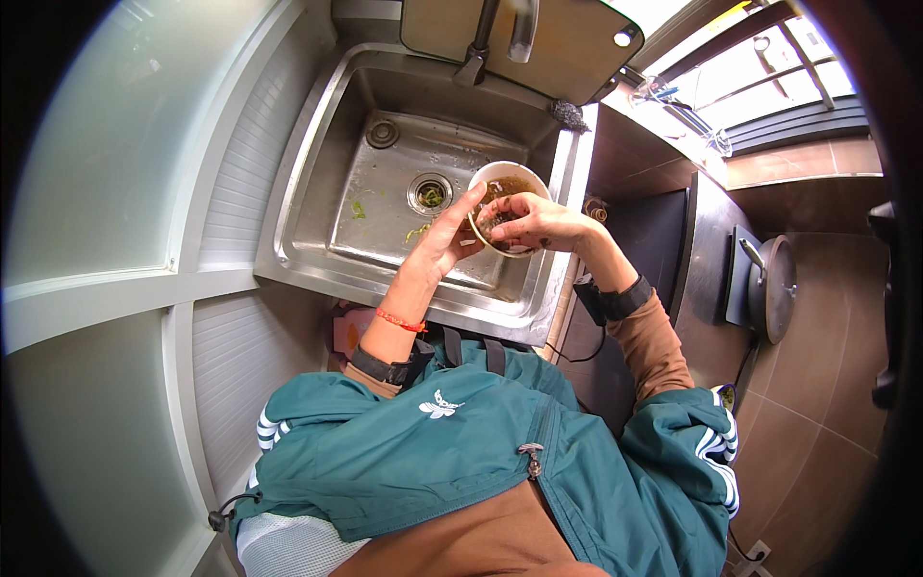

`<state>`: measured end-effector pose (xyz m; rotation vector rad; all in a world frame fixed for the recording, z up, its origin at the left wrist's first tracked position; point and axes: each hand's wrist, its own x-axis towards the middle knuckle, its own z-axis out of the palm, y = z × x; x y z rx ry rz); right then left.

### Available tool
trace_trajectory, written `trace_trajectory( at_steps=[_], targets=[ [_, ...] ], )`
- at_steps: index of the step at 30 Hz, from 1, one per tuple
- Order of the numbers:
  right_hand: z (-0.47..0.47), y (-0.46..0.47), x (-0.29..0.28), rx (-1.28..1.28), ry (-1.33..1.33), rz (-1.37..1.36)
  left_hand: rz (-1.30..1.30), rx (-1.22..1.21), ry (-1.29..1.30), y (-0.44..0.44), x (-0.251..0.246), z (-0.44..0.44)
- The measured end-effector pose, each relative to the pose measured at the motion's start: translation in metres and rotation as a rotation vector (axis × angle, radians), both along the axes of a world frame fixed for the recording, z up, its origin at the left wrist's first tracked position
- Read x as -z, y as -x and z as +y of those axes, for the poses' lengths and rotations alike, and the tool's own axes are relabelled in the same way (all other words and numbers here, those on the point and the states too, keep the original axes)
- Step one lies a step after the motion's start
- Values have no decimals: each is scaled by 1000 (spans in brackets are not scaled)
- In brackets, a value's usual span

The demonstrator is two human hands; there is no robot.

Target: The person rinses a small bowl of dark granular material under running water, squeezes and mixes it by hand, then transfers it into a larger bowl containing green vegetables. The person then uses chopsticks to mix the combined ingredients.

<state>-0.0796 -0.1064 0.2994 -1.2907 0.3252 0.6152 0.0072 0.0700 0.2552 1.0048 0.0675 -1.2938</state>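
A round white bowl [513, 172] is held over the right side of a stainless-steel sink [310, 195]. Brownish liquid [510, 187] and dark wet bits of food [497, 215] fill part of it; what the food is, I cannot tell. My left hand [448, 234] grips the bowl's left side, thumb at the rim and fingers beneath. Inside the bowl, the fingers of my right hand [533, 222] curl around some of the dark bits, and specks cling to the skin.
Green scraps [358, 209] lie on the basin floor and in the drain strainer [430, 195]. A faucet [472, 65] rises at the back before a cutting board [577, 50]. Steel wool [570, 115] sits on the sink's corner. A lidded pan [775, 288] stands far right.
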Motion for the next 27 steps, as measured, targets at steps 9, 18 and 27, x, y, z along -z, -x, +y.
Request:
trace_trajectory(
  at_steps=[9, 18, 27],
  targets=[
    [-22, -1, -20, 476, 81, -67, -58, -65, -36, 1, -10, 4],
    [-24, -1, 53, 999, -237, -347, -160, -181, -78, -15, -12, 10],
    [-3, -34, 85, 1334, -633, -288, -414, -357, -96, -8, -42, -5]
  ],
)
